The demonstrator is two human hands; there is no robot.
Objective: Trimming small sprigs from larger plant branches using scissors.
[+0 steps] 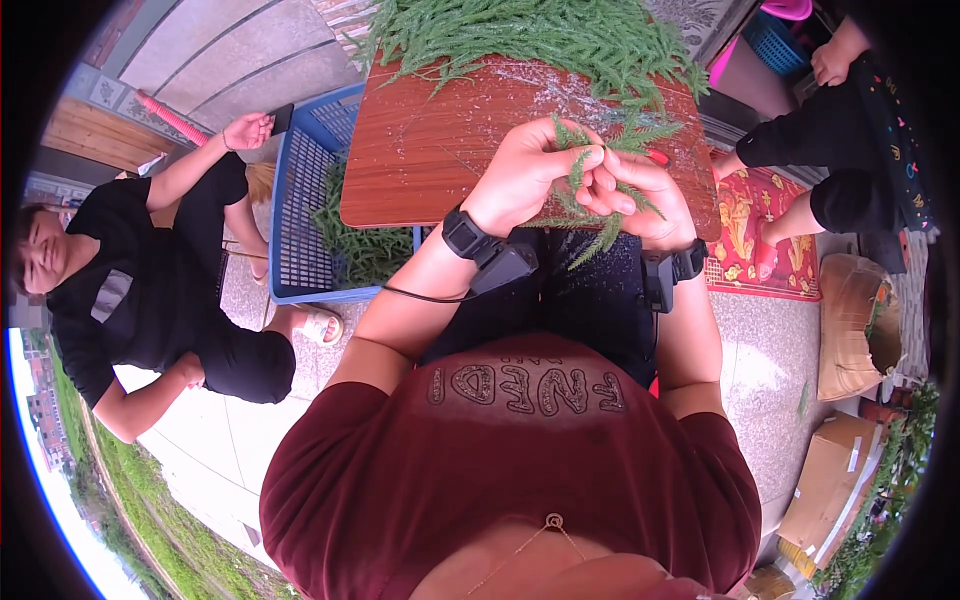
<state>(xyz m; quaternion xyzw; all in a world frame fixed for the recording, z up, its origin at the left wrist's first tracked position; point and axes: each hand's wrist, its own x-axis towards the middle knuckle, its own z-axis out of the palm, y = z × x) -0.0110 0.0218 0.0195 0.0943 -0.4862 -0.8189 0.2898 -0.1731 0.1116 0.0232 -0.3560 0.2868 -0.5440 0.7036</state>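
Note:
Feathery green fern sprigs (pixel 597 245), which look like artificial foliage, are held above my lap at the near edge of the brown wooden table (pixel 430 150). My left hand (pixel 525 170) pinches them between thumb and forefinger. Close beside it, the curled fingers of my right hand (pixel 655 200) grip the same sprigs from the other side. Fronds stick out above and below both hands. A small red thing (pixel 657 157) shows just behind my right hand; its kind is unclear. Across the table's far half lies a thick pile of similar green sprigs (pixel 530 40), with pale specks scattered on the wood.
A blue plastic basket (pixel 295 285) with green sprigs inside stands left of the table. At the left sits a person in black (pixel 150 270) holding a dark flat object. Another person's legs (pixel 800 215) are at the right, over a red patterned mat (pixel 740 280). Cardboard boxes (pixel 830 480) stand lower right.

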